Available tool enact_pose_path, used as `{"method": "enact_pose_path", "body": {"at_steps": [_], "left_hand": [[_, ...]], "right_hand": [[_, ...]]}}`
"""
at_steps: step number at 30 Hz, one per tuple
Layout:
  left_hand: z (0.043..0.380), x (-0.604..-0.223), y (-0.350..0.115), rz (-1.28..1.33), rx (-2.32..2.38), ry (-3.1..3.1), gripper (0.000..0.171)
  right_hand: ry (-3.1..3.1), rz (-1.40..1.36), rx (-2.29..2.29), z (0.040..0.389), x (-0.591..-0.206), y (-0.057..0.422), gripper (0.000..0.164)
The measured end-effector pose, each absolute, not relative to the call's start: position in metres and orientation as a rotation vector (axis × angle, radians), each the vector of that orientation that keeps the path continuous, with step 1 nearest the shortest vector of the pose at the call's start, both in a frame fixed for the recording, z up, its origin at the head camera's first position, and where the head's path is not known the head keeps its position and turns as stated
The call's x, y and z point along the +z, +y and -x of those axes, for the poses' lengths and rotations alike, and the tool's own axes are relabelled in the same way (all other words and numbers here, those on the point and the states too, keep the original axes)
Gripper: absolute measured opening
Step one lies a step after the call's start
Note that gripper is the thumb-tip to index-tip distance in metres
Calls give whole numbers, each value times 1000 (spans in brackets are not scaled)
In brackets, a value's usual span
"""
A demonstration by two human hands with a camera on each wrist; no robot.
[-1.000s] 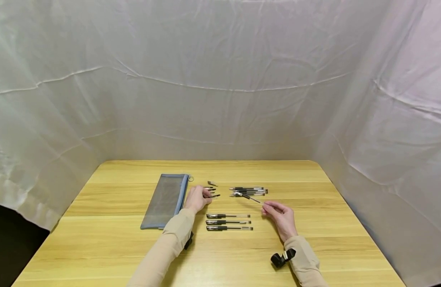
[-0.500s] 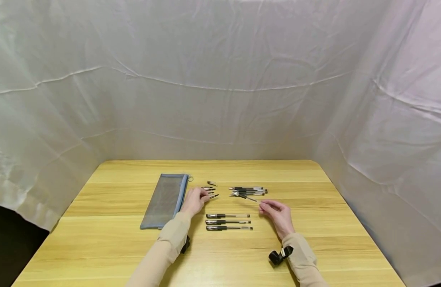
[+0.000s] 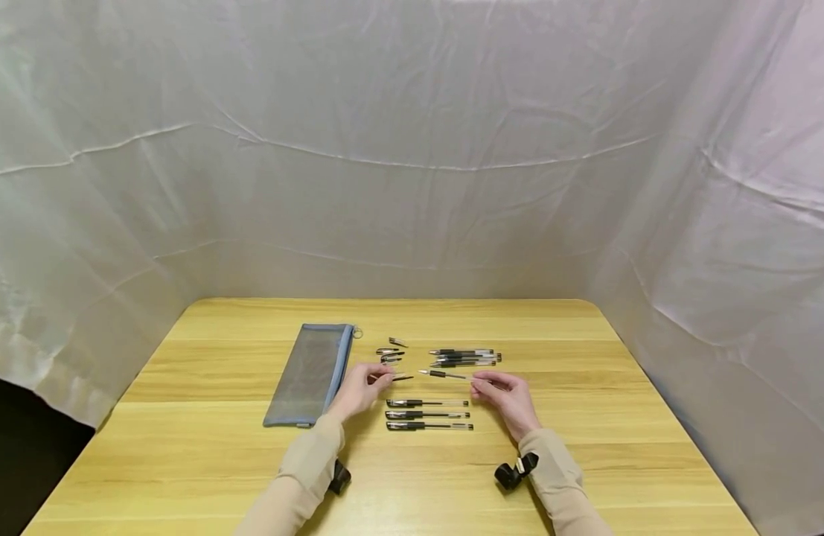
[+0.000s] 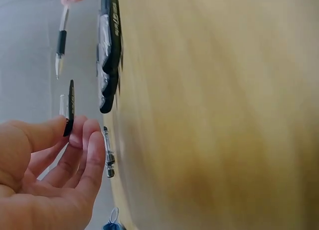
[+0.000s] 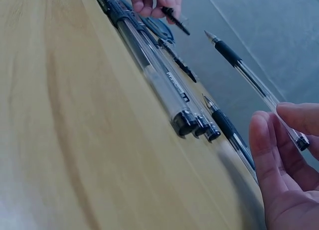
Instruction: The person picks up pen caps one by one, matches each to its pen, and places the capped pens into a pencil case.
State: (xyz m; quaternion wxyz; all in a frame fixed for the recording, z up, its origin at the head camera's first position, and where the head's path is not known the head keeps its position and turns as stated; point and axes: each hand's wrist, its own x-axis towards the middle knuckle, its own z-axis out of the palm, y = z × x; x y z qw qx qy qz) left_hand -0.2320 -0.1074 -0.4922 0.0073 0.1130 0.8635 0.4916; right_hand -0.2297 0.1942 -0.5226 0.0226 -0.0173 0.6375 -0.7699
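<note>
My left hand point(image 3: 360, 388) pinches a clear pen cap with a black clip point(image 4: 71, 108) between thumb and fingertips, its open end towards the right hand. Facing it, my right hand point(image 3: 508, 400) holds an uncapped gel pen point(image 5: 239, 65) near its rear end. The pen's tip points left at the cap, with a gap between them. Both are raised off the table in the wrist views. Three capped gel pens point(image 3: 428, 415) lie in a row in front of the hands. Behind them are several uncapped pens point(image 3: 464, 358) on the right and several loose caps point(image 3: 388, 351) on the left.
A grey mesh pouch point(image 3: 307, 376) with a blue zip edge lies left of the left hand, a ring point(image 3: 357, 333) at its far corner. The wooden table point(image 3: 586, 461) ends at pale hanging cloth point(image 3: 412, 223) at the back and sides.
The left hand has lifted away from the loose caps with one cap and come nearer to me. The right hand has moved left, bringing the pen away from the uncapped pens.
</note>
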Motion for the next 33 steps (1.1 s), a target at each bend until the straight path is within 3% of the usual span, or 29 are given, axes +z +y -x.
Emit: {"method": "enact_pose_path", "body": {"at_steps": [33], "left_hand": [[225,-494,-111,-372,1715,2500,19]], "right_hand": [[1976,179,-2269,234,-521,182,44]]}}
